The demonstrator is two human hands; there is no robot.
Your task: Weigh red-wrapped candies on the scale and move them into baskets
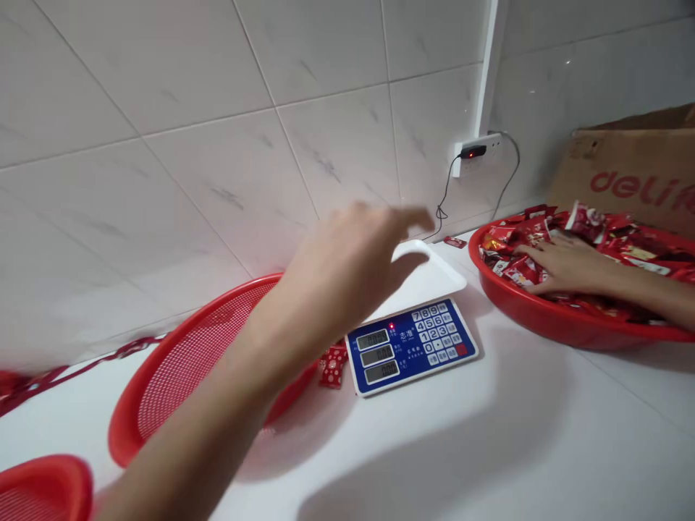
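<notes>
Head view, above the desk (pixel 434 449):
- Left hand (pixel 347 268) is open, fingers extended, hovering over the scale (pixel 410 347) without visibly touching it.
- Right hand (pixel 570 264) lies open on red packets (pixel 608 231), heaped in a red basin (pixel 565 329) that keeps them together.
- Scale sits between the hands, within reach of both, its cord (pixel 445 195) running to a wall socket (pixel 478 152).
- Below and left of the left hand lies a red mesh basket (pixel 184 369), with a single packet (pixel 333 365) beside it.

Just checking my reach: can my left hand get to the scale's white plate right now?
Likely yes. Your left hand hovers right by the white weighing plate of the digital scale, with nothing visible between them; the red mesh basket lies off to the left, out of the way.
</notes>
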